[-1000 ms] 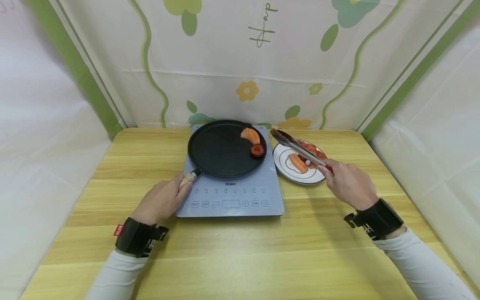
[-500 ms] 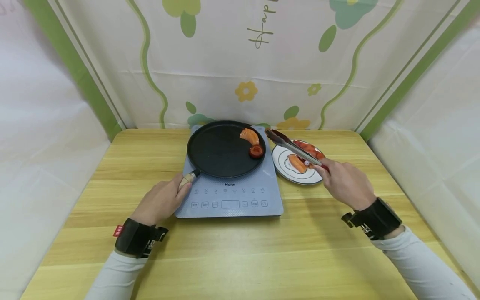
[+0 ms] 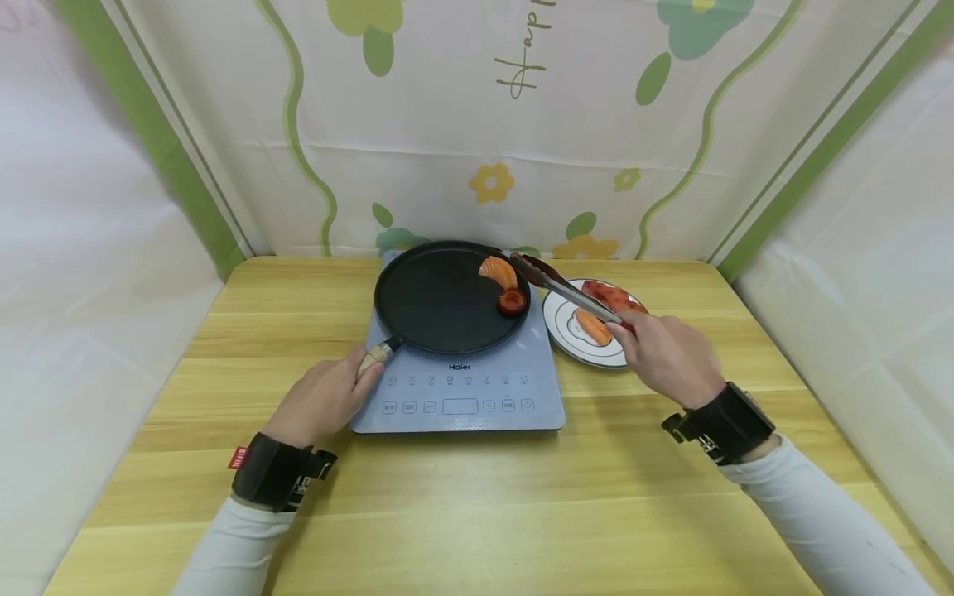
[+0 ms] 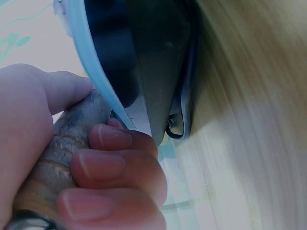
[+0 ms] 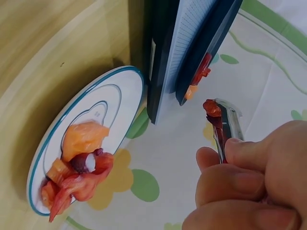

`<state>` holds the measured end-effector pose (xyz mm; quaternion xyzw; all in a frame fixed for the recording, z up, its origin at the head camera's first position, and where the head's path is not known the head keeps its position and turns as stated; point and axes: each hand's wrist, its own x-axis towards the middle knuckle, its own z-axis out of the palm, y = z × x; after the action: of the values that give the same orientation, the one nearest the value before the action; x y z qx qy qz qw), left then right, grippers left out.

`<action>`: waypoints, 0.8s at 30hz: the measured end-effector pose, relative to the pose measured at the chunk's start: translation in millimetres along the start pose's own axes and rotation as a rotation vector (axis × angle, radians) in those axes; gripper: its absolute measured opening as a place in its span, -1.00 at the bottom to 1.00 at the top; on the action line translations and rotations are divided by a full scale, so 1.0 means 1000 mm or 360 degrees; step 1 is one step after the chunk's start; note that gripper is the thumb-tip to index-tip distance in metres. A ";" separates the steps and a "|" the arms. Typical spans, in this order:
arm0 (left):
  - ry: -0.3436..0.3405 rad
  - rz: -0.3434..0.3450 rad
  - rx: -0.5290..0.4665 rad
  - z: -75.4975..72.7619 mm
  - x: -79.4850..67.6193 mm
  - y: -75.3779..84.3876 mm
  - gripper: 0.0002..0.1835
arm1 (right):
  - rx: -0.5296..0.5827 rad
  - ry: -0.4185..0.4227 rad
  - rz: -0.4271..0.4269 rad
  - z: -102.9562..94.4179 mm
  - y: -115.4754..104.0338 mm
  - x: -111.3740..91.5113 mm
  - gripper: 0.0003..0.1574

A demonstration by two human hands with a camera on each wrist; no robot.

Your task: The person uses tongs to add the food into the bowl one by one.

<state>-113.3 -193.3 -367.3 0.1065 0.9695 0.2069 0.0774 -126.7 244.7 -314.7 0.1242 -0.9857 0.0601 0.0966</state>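
Note:
My left hand (image 3: 324, 399) grips the wooden handle (image 4: 72, 139) of a black flat frying pan (image 3: 440, 298), its fingers curled round it. On the pan's right side lie an orange salmon-like piece (image 3: 498, 270) and a dark red round slice (image 3: 511, 301). My right hand (image 3: 671, 356) holds metal tongs (image 3: 574, 295) with red grips. Between the tong tips shows a small dark red piece of food (image 5: 211, 108). These tips hang close to the pan's upper right rim. Below the tongs, a white plate (image 3: 561, 331) bears another orange piece (image 5: 85, 139) and red pieces (image 5: 79, 186).
Under the pan stands a grey-blue induction cooker (image 3: 460, 389) with touch buttons along its front. It sits on a wooden table (image 3: 477, 505). White flowered cloth (image 3: 417, 108) rises behind the table, and plain white cloth walls (image 3: 89, 273) stand on both sides.
My right hand has moved left with the tongs, bringing their tips from beside the plate to the pan's right rim. My left hand stays on the handle.

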 end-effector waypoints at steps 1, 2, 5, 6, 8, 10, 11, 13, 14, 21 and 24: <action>-0.0002 -0.0002 -0.0001 0.000 0.000 0.000 -0.65 | 0.0008 -0.0020 0.0008 0.000 -0.001 0.002 -0.45; -0.0002 -0.0005 -0.0002 0.000 0.000 0.000 -0.65 | 0.0015 -0.0039 0.0014 0.000 -0.003 0.003 -0.46; -0.0005 -0.0011 -0.0007 0.000 0.000 0.000 -0.65 | 0.0050 -0.0111 0.0033 0.002 -0.006 0.010 -0.58; -0.0004 -0.0010 -0.0007 0.000 0.000 0.000 -0.65 | 0.0060 -0.0130 0.0038 0.002 -0.008 0.011 -0.63; -0.0003 -0.0008 -0.0010 0.000 0.000 0.000 -0.65 | 0.0067 -0.0143 0.0030 0.005 -0.009 0.016 -0.69; -0.0004 -0.0004 -0.0013 0.000 0.000 0.000 -0.65 | 0.0069 -0.0128 0.0023 0.008 -0.011 0.020 -0.72; -0.0004 -0.0003 -0.0012 0.000 0.000 0.000 -0.65 | 0.0067 -0.0113 0.0018 0.009 -0.012 0.023 -0.72; -0.0005 -0.0002 -0.0013 0.000 0.000 0.000 -0.65 | 0.0053 -0.0066 -0.0009 0.012 -0.014 0.027 -0.69; -0.0005 -0.0002 -0.0013 -0.001 0.000 0.000 -0.65 | 0.0050 -0.0050 -0.0015 0.014 -0.015 0.029 -0.67; 0.0003 0.0000 -0.0019 0.000 -0.001 0.000 -0.65 | 0.0023 -0.0014 -0.0072 0.022 -0.021 0.043 -0.64; 0.0006 0.0002 -0.0018 0.000 -0.001 0.000 -0.65 | 0.0026 -0.0031 -0.0054 0.023 -0.024 0.048 -0.62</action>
<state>-112.4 -193.0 -367.5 0.1063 0.9684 0.2125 0.0761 -170.2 206.9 -325.4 0.1423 -0.9838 0.0654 0.0870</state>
